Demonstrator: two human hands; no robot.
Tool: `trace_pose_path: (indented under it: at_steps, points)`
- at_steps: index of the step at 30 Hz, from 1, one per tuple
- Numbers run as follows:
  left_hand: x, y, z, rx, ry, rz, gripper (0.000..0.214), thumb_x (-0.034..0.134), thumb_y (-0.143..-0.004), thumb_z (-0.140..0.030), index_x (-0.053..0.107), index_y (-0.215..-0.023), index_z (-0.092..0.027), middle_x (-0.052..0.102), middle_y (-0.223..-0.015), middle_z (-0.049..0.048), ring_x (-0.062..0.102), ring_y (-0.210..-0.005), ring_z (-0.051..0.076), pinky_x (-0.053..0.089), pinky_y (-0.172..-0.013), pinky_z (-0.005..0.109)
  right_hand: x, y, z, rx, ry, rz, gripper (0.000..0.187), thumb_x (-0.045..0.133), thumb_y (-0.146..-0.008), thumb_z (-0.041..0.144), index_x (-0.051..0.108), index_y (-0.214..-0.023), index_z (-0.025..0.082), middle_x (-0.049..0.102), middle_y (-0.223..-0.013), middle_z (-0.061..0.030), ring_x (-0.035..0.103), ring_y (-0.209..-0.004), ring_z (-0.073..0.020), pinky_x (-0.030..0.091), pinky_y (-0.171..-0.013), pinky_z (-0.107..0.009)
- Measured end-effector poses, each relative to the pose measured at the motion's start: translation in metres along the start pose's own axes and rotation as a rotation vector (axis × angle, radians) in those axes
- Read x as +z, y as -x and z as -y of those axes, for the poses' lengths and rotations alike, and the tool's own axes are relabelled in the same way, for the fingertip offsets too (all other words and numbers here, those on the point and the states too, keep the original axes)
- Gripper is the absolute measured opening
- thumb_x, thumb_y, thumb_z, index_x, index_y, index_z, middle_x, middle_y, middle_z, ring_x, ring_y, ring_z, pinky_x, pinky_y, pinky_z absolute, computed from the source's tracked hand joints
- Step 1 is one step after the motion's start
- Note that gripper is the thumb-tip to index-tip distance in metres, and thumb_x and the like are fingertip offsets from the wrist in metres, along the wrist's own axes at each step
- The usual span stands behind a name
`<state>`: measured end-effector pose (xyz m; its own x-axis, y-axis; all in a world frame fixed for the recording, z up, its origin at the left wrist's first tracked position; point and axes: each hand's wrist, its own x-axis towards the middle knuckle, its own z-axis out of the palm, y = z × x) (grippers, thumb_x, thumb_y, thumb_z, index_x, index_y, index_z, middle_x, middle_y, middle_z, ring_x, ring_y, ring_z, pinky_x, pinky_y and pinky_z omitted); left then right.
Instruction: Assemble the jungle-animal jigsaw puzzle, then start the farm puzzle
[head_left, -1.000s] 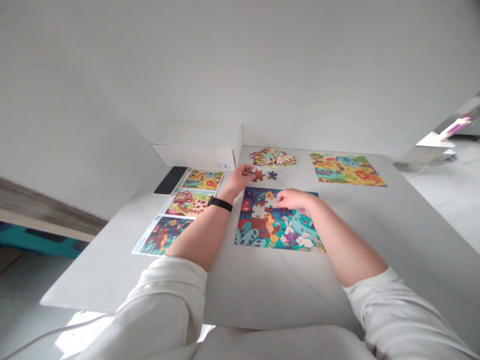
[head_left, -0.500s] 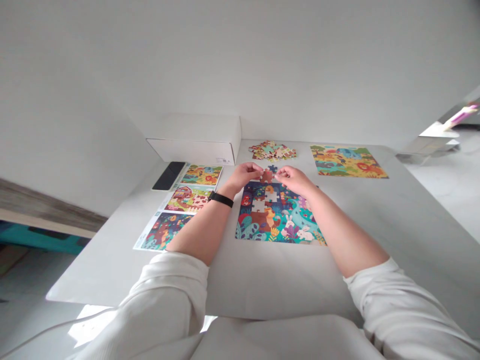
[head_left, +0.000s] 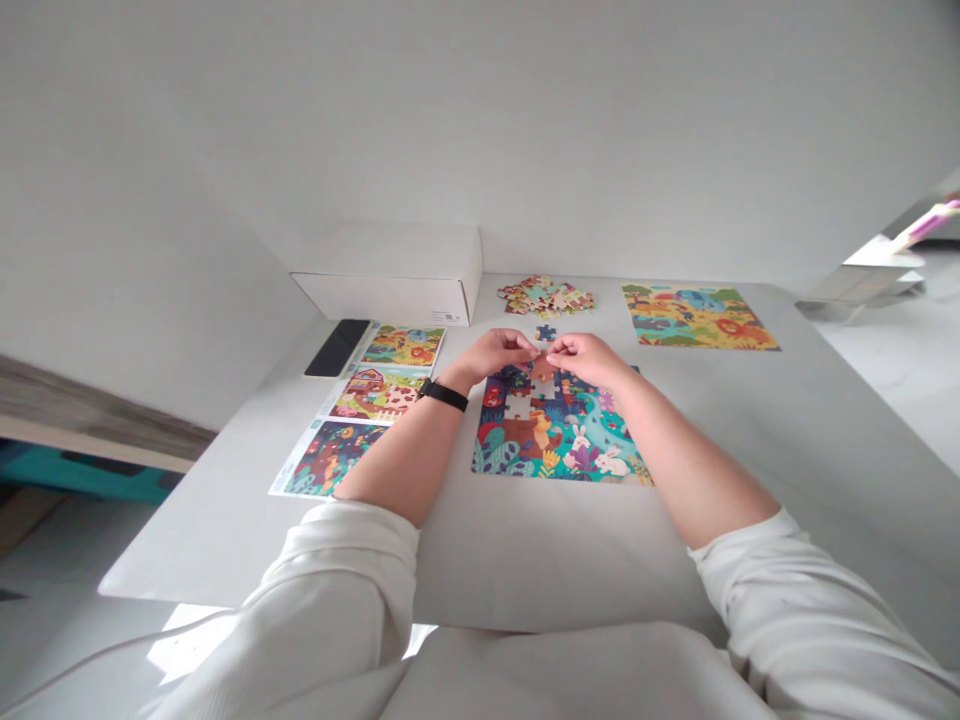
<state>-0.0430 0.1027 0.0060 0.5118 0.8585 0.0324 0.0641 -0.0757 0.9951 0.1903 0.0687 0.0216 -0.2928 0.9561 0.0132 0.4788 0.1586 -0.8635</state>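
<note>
Over the upper part of a dark forest jigsaw puzzle (head_left: 559, 455), my two hands meet at a reddish-brown puzzle piece (head_left: 543, 366). My left hand (head_left: 498, 353), with a black band on its wrist, pinches the piece's left side. On the other side, the fingertips of my right hand (head_left: 589, 358) are closed on it too. The fingers cover part of the piece and the puzzle's upper edge. White gaps (head_left: 517, 407) show in the puzzle's upper left. Just beyond my hands lies a loose dark blue puzzle piece (head_left: 546, 332).
A heap of loose puzzle pieces (head_left: 546, 297) lies at the back beside a white box (head_left: 382, 292). An assembled savanna puzzle (head_left: 701, 318) is at the back right. To the left are a black phone (head_left: 337, 348) and a sheet with three pictures (head_left: 379, 393).
The reddish-brown piece has come down toward me, onto or just above the puzzle's upper part. My hands have drawn closer together, and the dark blue piece now shows fully beyond them.
</note>
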Motion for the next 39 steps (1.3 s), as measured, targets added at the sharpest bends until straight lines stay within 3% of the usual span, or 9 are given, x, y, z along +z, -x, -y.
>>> trace_pose_path:
  at_steps: [7, 19, 23, 28, 34, 39]
  points:
    - [-0.007, 0.005, -0.012, -0.01, -0.081, 0.066, 0.038, 0.092, -0.067, -0.042, 0.073, -0.086, -0.015, 0.075, -0.078, 0.0029, 0.066, -0.07, 0.012, 0.05, -0.067, 0.024, -0.001, 0.003, 0.009, 0.004, 0.007, 0.067, 0.021, 0.076, -0.078, 0.039, 0.072, -0.085, 0.019, 0.074, -0.079, -0.0019, 0.064, -0.071, -0.0161, 0.047, -0.07, -0.029]
    - [-0.024, 0.009, -0.035, -0.013, -0.275, 0.083, 0.028, 0.082, -0.075, -0.022, 0.07, -0.099, -0.016, 0.078, -0.082, 0.0044, 0.073, -0.077, 0.015, 0.051, -0.071, 0.026, -0.006, 0.003, 0.013, -0.035, 0.102, 0.025, 0.023, 0.08, -0.082, 0.041, 0.075, -0.087, 0.02, 0.078, -0.083, -0.0044, 0.068, -0.076, -0.019, 0.05, -0.071, -0.03]
    - [-0.042, 0.017, -0.046, -0.044, -0.384, -0.066, 0.028, 0.082, -0.076, -0.025, 0.07, -0.101, -0.018, 0.079, -0.082, 0.0045, 0.072, -0.077, 0.016, 0.048, -0.068, 0.025, -0.011, 0.005, 0.015, -0.008, 0.16, -0.021, 0.023, 0.081, -0.082, 0.041, 0.076, -0.087, 0.02, 0.078, -0.084, -0.0049, 0.068, -0.076, -0.0193, 0.05, -0.073, -0.031]
    - [-0.049, 0.021, -0.058, -0.083, -0.517, -0.221, 0.02, 0.075, -0.085, -0.038, 0.072, -0.083, -0.018, 0.069, -0.063, 0.0013, 0.05, -0.051, 0.011, 0.033, -0.054, 0.027, -0.012, 0.007, 0.018, -0.02, 0.157, -0.02, 0.02, 0.079, -0.083, 0.039, 0.077, -0.087, 0.02, 0.079, -0.085, -0.0052, 0.068, -0.076, -0.0193, 0.049, -0.072, -0.031]
    - [-0.035, 0.019, -0.063, -0.055, -0.544, -0.2, 0.044, 0.068, -0.091, -0.056, 0.072, -0.071, -0.018, 0.054, -0.049, -0.0001, 0.044, -0.047, 0.011, 0.032, -0.055, 0.029, -0.011, 0.005, 0.014, -0.014, 0.161, -0.011, 0.02, 0.079, -0.084, 0.039, 0.076, -0.088, 0.02, 0.078, -0.084, -0.0049, 0.067, -0.075, -0.0192, 0.048, -0.07, -0.031]
    - [-0.03, 0.021, -0.068, 0.004, -0.576, -0.156, 0.036, 0.073, -0.086, -0.052, 0.075, -0.079, -0.017, 0.063, -0.06, 0.0011, 0.049, -0.054, 0.011, 0.033, -0.057, 0.028, -0.009, 0.018, 0.036, -0.044, 0.186, 0.015, 0.02, 0.079, -0.086, 0.04, 0.075, -0.089, 0.021, 0.077, -0.084, -0.0043, 0.066, -0.074, -0.0189, 0.048, -0.071, -0.032]
